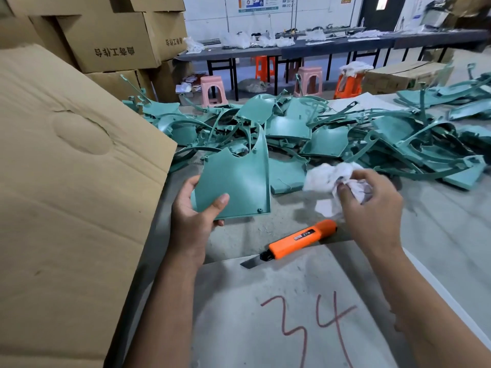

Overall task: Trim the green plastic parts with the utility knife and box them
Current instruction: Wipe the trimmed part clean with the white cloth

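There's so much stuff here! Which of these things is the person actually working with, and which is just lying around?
Part of the job:
- green plastic part, held in the left hand
- utility knife, lying on the table with its blade out
- pile of green parts
- cardboard flap
- white cloth, in the right hand

Just lying about:
- plastic stools
- stacked cartons
- far bench

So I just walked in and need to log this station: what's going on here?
A person is working through green plastic parts at a grey table. The left hand holds one flat green part upright by its lower edge, and the right hand grips a crumpled white cloth beside it. The orange utility knife lies on the table between the hands, blade out, in neither hand. A pile of green parts sits behind, and an open cardboard box flap is at the left.
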A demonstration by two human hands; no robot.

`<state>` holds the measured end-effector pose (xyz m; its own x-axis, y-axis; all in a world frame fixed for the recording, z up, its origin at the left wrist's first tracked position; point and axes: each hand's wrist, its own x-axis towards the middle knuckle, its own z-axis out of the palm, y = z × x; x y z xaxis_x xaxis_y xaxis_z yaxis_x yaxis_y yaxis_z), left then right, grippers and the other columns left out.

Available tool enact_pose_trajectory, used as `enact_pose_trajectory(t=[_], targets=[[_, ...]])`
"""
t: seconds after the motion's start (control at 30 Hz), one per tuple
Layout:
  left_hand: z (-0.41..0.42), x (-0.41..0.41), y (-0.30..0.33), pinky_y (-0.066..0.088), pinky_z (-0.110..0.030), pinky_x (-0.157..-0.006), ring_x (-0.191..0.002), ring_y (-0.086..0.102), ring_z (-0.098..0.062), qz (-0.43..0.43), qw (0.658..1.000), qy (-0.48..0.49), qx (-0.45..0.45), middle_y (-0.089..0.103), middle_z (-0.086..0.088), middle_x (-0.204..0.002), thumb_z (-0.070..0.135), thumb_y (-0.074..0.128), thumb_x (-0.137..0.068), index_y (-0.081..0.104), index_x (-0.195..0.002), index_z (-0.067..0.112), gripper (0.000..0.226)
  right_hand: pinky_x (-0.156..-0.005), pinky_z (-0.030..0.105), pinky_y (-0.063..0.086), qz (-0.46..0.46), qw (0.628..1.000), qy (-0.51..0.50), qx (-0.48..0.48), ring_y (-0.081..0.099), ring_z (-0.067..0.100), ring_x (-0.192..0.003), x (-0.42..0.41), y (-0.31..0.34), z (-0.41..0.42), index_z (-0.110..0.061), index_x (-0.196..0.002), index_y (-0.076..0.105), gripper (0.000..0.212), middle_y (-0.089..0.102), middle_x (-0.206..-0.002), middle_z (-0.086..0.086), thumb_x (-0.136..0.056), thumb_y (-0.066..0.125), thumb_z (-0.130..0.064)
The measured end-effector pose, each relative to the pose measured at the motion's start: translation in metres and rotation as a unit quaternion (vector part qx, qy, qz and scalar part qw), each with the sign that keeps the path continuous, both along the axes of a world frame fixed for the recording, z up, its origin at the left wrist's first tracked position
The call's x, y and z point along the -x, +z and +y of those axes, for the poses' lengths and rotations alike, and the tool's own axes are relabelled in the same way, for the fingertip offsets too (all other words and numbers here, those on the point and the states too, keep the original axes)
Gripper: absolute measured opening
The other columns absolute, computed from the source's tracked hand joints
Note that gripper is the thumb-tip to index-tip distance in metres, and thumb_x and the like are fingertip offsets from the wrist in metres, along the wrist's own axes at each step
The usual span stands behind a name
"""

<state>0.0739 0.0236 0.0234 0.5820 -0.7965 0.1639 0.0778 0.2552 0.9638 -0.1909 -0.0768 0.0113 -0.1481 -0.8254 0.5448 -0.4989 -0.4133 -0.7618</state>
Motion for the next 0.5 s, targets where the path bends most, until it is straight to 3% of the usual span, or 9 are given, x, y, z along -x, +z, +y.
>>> enact_pose_trajectory(t=[0.03, 0.07, 0.13, 0.2, 0.3, 0.4, 0.5], targets=[[-0.001, 0.003, 0.000, 0.048, -0.022, -0.048, -0.074, 0.069, -0.012, -0.005, 1.000, -0.004, 0.006, 0.075, 0.002, -0.099, 0.002, 0.076, -0.087, 0.060, -0.119, 0.022, 0.042, -0.064, 0.022, 0.045, -0.106, 0.992, 0.058, -0.045, 0.056, 0.006, -0.070, -0.008, 0.006, 0.008, -0.021, -0.106, 0.065, 0.016, 0.065, -0.091, 0.001, -0.091, 0.072, -0.021], [-0.002, 0.007, 0.001, 0.049, -0.023, -0.049, -0.077, 0.069, -0.013, -0.006, 1.000, -0.007, 0.014, 0.075, 0.002, -0.099, 0.001, 0.077, -0.085, 0.060, -0.117, 0.025, 0.043, -0.057, 0.024, 0.048, -0.217, 0.961, 0.127, -0.119, 0.059, 0.007, -0.064, -0.018, 0.012, 0.019, -0.020, -0.111, 0.062, 0.018, 0.069, -0.092, 0.007, -0.094, 0.070, -0.023], [-0.005, 0.017, 0.002, 0.051, -0.025, -0.051, -0.081, 0.070, -0.016, -0.013, 0.999, -0.015, 0.035, 0.075, 0.000, -0.101, 0.007, 0.079, -0.079, 0.062, -0.111, 0.032, 0.044, -0.049, 0.027, 0.052, -0.378, 0.854, 0.254, -0.251, 0.067, 0.013, -0.061, -0.035, 0.018, 0.040, -0.015, -0.122, 0.061, 0.022, 0.075, -0.095, 0.012, -0.101, 0.065, -0.019], [-0.009, 0.030, 0.001, 0.052, -0.027, -0.052, -0.082, 0.071, -0.017, -0.032, 0.998, -0.027, 0.052, 0.074, -0.003, -0.102, 0.011, 0.079, -0.077, 0.062, -0.107, 0.035, 0.042, -0.049, 0.028, 0.056, -0.374, 0.806, 0.345, -0.302, 0.071, 0.017, -0.064, -0.044, 0.016, 0.053, -0.015, -0.127, 0.064, 0.025, 0.076, -0.096, 0.012, -0.102, 0.063, -0.019], [-0.011, 0.045, -0.001, 0.053, -0.028, -0.051, -0.081, 0.072, -0.018, -0.052, 0.995, -0.054, 0.061, 0.074, -0.002, -0.100, 0.006, 0.077, -0.083, 0.059, -0.114, 0.026, 0.040, -0.066, 0.050, 0.062, -0.284, 0.843, 0.384, -0.246, 0.074, 0.039, -0.085, -0.050, 0.012, 0.059, -0.012, -0.127, 0.066, 0.025, 0.075, -0.108, 0.020, -0.103, 0.060, -0.009], [-0.012, 0.048, 0.001, 0.048, -0.027, -0.046, -0.077, 0.067, -0.019, -0.055, 0.991, -0.103, 0.063, 0.072, -0.003, -0.098, 0.008, 0.073, -0.083, 0.056, -0.121, 0.016, 0.042, -0.059, 0.028, 0.055, -0.304, 0.869, 0.327, -0.214, 0.070, 0.025, -0.075, -0.046, 0.015, 0.051, 0.006, -0.108, 0.070, 0.013, 0.074, -0.094, 0.021, -0.099, 0.063, 0.000], [-0.013, 0.047, 0.005, 0.044, -0.025, -0.043, -0.075, 0.063, -0.015, -0.074, 0.985, -0.140, 0.069, 0.069, -0.001, -0.096, 0.003, 0.070, -0.087, 0.055, -0.124, 0.014, 0.042, -0.055, 0.024, 0.048, -0.265, 0.898, 0.288, -0.202, 0.058, 0.022, -0.066, -0.038, 0.018, 0.045, 0.013, -0.095, 0.070, 0.020, 0.065, -0.079, 0.026, -0.094, 0.072, -0.008]])
